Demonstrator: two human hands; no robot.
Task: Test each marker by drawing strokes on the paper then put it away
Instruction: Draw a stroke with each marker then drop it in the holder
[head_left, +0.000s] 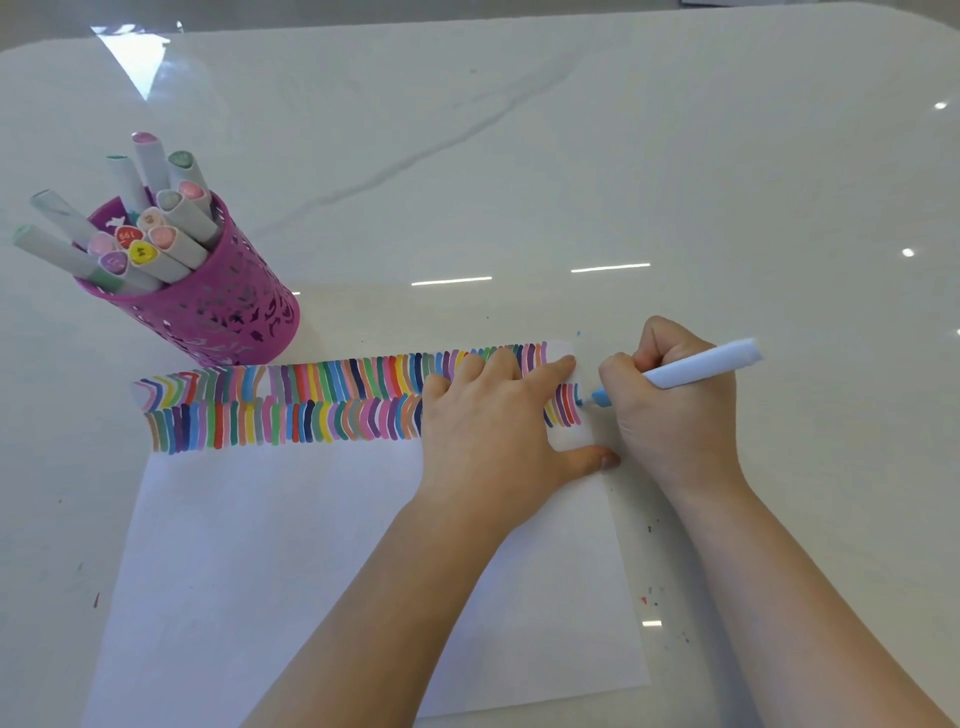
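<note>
A white sheet of paper (322, 561) lies on the table, with two rows of short coloured strokes (311, 405) along its far edge. My right hand (675, 415) grips a light blue marker (701, 366), whose tip touches the paper at the right end of the lower row. My left hand (498, 431) rests flat on the paper, fingers spread over the strokes, thumb near the right edge. A purple perforated cup (228, 306) at the left holds several capped markers (140, 228).
The glossy white table (571, 156) stretches beyond the paper to the far and right sides. Small ink specks dot the table right of the paper's lower edge. Ceiling lights reflect on the surface.
</note>
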